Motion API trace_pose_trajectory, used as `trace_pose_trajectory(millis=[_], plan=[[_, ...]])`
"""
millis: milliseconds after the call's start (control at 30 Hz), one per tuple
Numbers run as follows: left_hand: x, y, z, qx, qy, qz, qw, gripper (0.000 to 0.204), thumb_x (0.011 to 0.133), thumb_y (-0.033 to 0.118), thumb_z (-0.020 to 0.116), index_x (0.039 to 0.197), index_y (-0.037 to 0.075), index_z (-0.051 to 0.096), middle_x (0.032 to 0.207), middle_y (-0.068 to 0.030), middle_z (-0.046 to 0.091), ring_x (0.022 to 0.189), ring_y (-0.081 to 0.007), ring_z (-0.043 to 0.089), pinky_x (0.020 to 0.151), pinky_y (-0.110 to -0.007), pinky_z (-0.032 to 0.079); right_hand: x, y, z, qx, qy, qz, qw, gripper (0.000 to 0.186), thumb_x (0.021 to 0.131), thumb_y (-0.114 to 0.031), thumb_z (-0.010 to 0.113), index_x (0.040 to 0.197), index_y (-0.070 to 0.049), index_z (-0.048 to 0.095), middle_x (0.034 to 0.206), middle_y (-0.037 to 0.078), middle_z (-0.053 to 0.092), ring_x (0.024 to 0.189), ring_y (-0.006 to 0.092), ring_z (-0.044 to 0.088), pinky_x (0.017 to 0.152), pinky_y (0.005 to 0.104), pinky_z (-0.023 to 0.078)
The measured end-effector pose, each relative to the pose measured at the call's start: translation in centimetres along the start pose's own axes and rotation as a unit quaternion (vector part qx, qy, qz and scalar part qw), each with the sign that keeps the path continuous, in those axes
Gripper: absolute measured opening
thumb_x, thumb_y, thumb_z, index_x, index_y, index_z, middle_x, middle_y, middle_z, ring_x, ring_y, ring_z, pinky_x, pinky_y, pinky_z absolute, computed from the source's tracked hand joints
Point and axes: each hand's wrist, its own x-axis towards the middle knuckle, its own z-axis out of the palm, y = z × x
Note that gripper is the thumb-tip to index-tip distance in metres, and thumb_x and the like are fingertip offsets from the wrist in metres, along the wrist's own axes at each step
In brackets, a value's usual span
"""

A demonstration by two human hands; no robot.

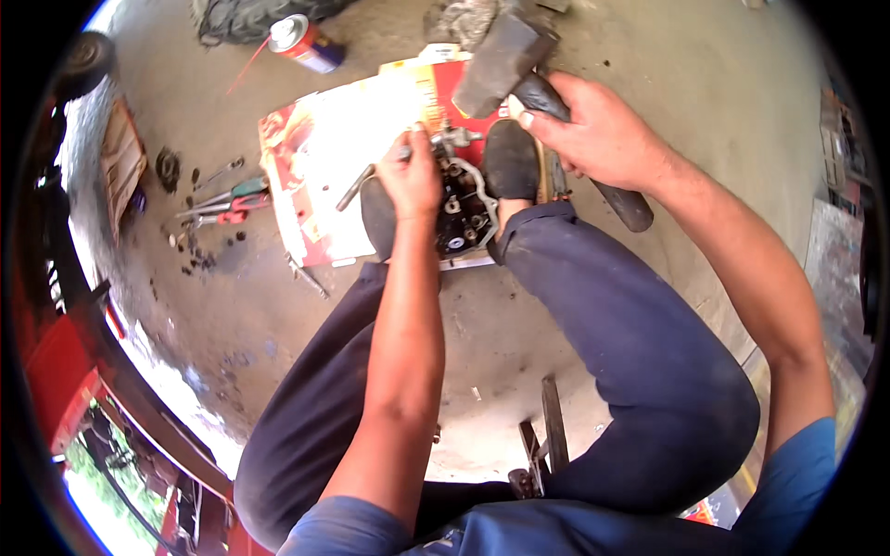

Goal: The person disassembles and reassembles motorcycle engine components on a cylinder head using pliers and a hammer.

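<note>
My right hand [607, 134] is wrapped around the black handle of a heavy hammer [505, 60], raised with its blocky dark head to the upper left of the fist. My left hand [414, 176] is closed on a metal rod [354, 188], whose near end sticks out to the lower left; its other end is hidden or lost in glare. Beneath and beside that hand, between my shoes, lies an open engine part [464, 208] with a pale gasket edge and dark oily insides. It rests on a red and white printed sheet [311, 236].
On the floor at left lie pliers and screwdrivers [236, 204] near oily stains. A spray can [306, 44] with a thin red straw stands beyond the sheet, near a tyre [260, 18]. Red machinery [74, 371] borders the left side.
</note>
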Motion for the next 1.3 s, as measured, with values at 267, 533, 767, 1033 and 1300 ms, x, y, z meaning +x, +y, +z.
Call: trace_pose_trajectory(millis=[267, 533, 767, 1033, 1300], plan=[[1.0, 7.6, 1.6, -0.075, 0.026, 0.014, 0.997, 0.048, 0.104, 0.029, 0.059, 0.063, 0.011, 0.043, 0.052, -0.0026, 0.045, 0.043, -0.0123, 0.037, 0.041, -0.031, 0.031, -7.0, 20.1, 1.0, 0.307, 0.12, 0.246, 0.912, 0.026, 0.102, -0.03, 0.067, 0.1, -0.007, 0.054, 0.073, 0.0, 0.056, 0.056, 0.0112, 0.059, 0.049, 0.0305, 0.051], [3.5, 14.6, 0.3, -0.121, 0.039, 0.072, 0.989, 0.046, 0.101, 0.028, 0.061, 0.064, 0.013, 0.038, 0.052, 0.0012, 0.034, 0.041, -0.013, 0.034, 0.04, -0.031, 0.026, -10.8, 28.6, 4.5, 0.297, 0.185, 0.318, 0.881, 0.028, 0.1, -0.031, 0.069, 0.099, -0.006, 0.056, 0.072, 0.003, 0.059, 0.056, 0.0138, 0.059, 0.05, 0.0322, 0.052], [2.6, 20.3, 1.8, -0.177, 0.009, -0.033, 0.984, 0.05, 0.103, 0.032, 0.056, 0.063, 0.017, 0.03, 0.055, 0.0024, 0.024, 0.048, -0.0133, 0.022, 0.046, -0.033, 0.019, -11.0, 30.0, 5.5, 0.122, 0.206, 0.317, 0.917, 0.035, 0.098, -0.033, 0.069, 0.097, 0.001, 0.059, 0.075, 0.01, 0.064, 0.058, 0.019, 0.065, 0.054, 0.0374, 0.054], [2.5, 17.8, -3.4, -0.479, -0.023, -0.211, 0.852, 0.043, 0.101, 0.034, 0.054, 0.064, 0.018, 0.039, 0.055, 0.0038, 0.033, 0.046, -0.0132, 0.031, 0.044, -0.03, 0.026, -10.0, 30.1, 6.2, -0.102, 0.178, 0.348, 0.915, 0.051, 0.094, -0.043, 0.067, 0.105, 0.006, 0.063, 0.093, 0.025, 0.073, 0.086, 0.0397, 0.074, 0.08, 0.049, 0.056], [3.0, 21.2, -5.1, -0.558, 0.051, -0.255, 0.788, 0.052, 0.107, 0.05, 0.045, 0.076, 0.009, 0.043, 0.068, -0.0025, 0.04, 0.06, -0.0188, 0.039, 0.049, -0.032, 0.035, -11.0, 26.5, 4.5, -0.245, 0.096, 0.359, 0.895, 0.053, 0.092, -0.047, 0.067, 0.116, 0.0, 0.063, 0.115, 0.024, 0.072, 0.112, 0.0433, 0.067, 0.092, 0.0523, 0.054]])
